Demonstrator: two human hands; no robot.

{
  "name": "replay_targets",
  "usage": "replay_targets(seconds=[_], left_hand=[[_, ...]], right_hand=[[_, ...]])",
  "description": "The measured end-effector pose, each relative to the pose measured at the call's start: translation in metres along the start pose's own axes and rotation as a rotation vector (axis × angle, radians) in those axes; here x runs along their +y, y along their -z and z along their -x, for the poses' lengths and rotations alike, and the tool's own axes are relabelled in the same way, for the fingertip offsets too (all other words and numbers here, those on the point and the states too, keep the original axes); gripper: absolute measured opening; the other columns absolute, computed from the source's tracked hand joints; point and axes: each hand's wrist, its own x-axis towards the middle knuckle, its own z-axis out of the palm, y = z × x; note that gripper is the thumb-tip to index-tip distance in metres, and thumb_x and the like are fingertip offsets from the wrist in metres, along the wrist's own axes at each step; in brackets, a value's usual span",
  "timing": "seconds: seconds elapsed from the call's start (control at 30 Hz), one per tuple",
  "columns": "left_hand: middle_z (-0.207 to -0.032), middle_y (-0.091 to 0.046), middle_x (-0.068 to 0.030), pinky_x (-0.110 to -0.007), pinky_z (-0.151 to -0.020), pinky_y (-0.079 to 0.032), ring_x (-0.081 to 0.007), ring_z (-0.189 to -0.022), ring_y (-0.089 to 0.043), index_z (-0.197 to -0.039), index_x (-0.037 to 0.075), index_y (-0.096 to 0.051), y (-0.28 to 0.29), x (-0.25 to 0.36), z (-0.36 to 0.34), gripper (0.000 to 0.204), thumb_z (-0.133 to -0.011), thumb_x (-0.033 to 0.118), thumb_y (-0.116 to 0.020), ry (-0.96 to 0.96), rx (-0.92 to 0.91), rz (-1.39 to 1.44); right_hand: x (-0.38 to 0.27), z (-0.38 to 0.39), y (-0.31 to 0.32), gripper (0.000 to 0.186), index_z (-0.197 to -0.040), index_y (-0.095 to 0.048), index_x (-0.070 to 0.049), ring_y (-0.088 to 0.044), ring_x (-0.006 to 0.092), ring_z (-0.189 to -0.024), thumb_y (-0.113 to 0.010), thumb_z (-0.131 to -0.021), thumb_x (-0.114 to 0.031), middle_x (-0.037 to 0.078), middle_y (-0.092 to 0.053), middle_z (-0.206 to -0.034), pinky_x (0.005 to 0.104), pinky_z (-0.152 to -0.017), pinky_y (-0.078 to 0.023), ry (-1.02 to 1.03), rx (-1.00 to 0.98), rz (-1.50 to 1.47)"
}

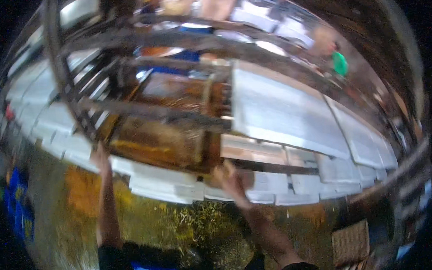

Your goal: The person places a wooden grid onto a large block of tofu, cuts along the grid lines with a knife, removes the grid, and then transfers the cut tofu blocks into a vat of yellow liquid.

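Observation:
A brown rectangular wooden tray (149, 135) with a raised rim lies tilted across the rack in front of me, its surface wet-looking and shiny. My left hand (101, 159) is closed on the tray's near left corner. At the near right corner my right hand (231, 178) grips the edge, fingers curled and blurred by motion. Dark wooden rails (158, 111) cross over the tray. To its right lie flat white rectangular slabs or trays (286, 111), with more in layers beneath.
Wet, yellow-brown ground (176, 231) spreads below my arms. A wooden post (61, 69) rises at the left. A blue crate-like thing (19, 203) stands at far left, a woven tan piece (350, 242) at lower right. Something green (339, 63) shows at the far right.

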Motion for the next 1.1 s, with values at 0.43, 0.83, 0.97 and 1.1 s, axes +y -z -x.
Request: replay_targets(seconds=[0.43, 0.83, 0.97, 1.1], left_hand=[[-0.123, -0.053, -0.0211, -0.042, -0.103, -0.037, -0.0320, -0.116, -0.051, -0.126, 0.001, -0.051, -0.142, 0.338, 0.348, 0.038, -0.091, 0.010, -0.064, -0.369, -0.738, 0.339], [-0.154, -0.031, -0.0162, -0.043, -0.119, -0.017, -0.0309, -0.146, -0.022, -0.146, 0.004, -0.039, -0.288, 0.437, 0.248, 0.063, -0.100, 0.047, -0.043, -0.794, -1.132, -0.811], [-0.142, -0.048, -0.0156, -0.037, -0.106, -0.041, -0.0239, -0.129, -0.048, -0.144, 0.001, -0.039, -0.323, 0.446, 0.200, 0.064, -0.090, 0.020, -0.067, -0.203, -1.312, -0.476], [-0.142, -0.048, -0.0154, -0.037, -0.105, -0.041, -0.0237, -0.128, -0.049, -0.144, 0.001, -0.039, -0.311, 0.443, 0.181, 0.064, -0.090, 0.020, -0.067, -0.122, -1.192, -0.341]], right_hand=[[0.085, -0.090, 0.401, 0.028, -0.110, -0.063, 0.000, -0.061, 0.0347, -0.105, -0.062, -0.090, -0.021, 0.020, -0.064, -0.105, 0.0418, -0.089, -0.049, 0.431, 0.477, 0.456], [0.138, -0.135, 0.422, 0.055, -0.128, -0.057, -0.001, -0.053, 0.0382, -0.120, -0.054, -0.093, -0.044, 0.024, -0.053, -0.134, 0.0462, -0.102, -0.039, 0.146, 0.078, 0.410], [0.156, -0.212, 0.468, 0.045, -0.117, -0.064, 0.001, -0.067, 0.0311, -0.096, -0.062, -0.090, -0.035, 0.020, -0.066, -0.117, 0.0347, -0.080, -0.052, -0.144, -0.060, 0.349], [0.211, -0.271, 0.463, 0.047, -0.119, -0.062, 0.001, -0.065, 0.0292, -0.099, -0.060, -0.091, -0.037, 0.018, -0.065, -0.119, 0.0343, -0.083, -0.051, -0.300, -0.125, 0.210]])
